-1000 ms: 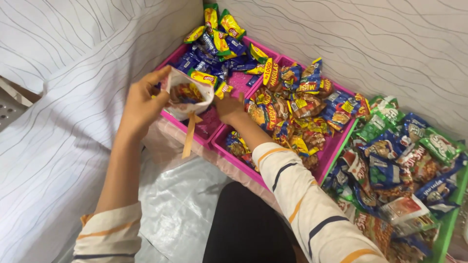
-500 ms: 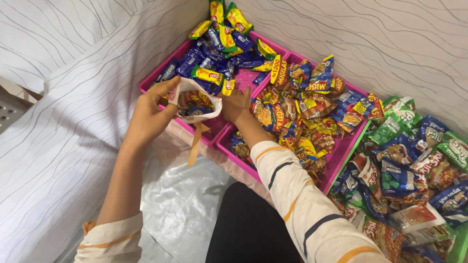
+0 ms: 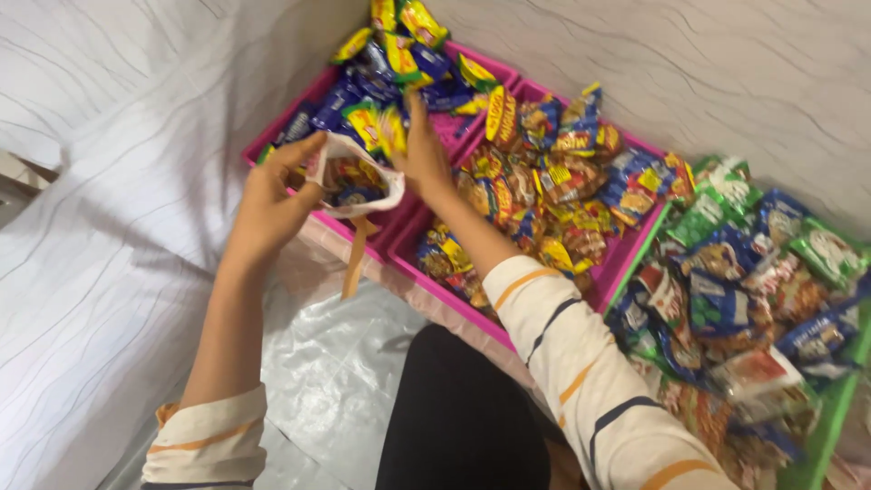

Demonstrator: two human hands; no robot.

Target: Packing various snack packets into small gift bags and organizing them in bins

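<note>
White cloth with thin wavy grey lines (image 3: 109, 272) covers the surface on the left and runs up behind the trays on the far side. On it, near the person, lies a sheet of clear crinkled plastic (image 3: 336, 363).

A pink tray (image 3: 313, 91) sits at the far left, heaped with blue and yellow snack packets (image 3: 399, 54). Just beside it on the right is a second pink tray (image 3: 626, 263) full of orange, yellow and blue packets (image 3: 562, 172). Further right, a green tray (image 3: 830, 422) holds green, blue and red packets (image 3: 735, 290).

The left hand (image 3: 272, 195) is raised over the near edge of the far-left pink tray, thumb and fingers pinching the rim of a small white pouch (image 3: 354, 181) and holding its mouth open upward; coloured packets show inside. A tan strip (image 3: 354, 259) hangs down from the pouch.

The right hand (image 3: 422, 154) reaches across to the divide between the two pink trays, just right of the pouch, fingers pointing away and pressed together around a yellow and green packet (image 3: 392, 129) that it holds at the pouch's far rim. How firmly it grips is partly hidden.

Both arms wear cream sleeves with orange and dark stripes (image 3: 581, 363). A dark garment (image 3: 463, 426) shows between the arms at the near edge.
</note>
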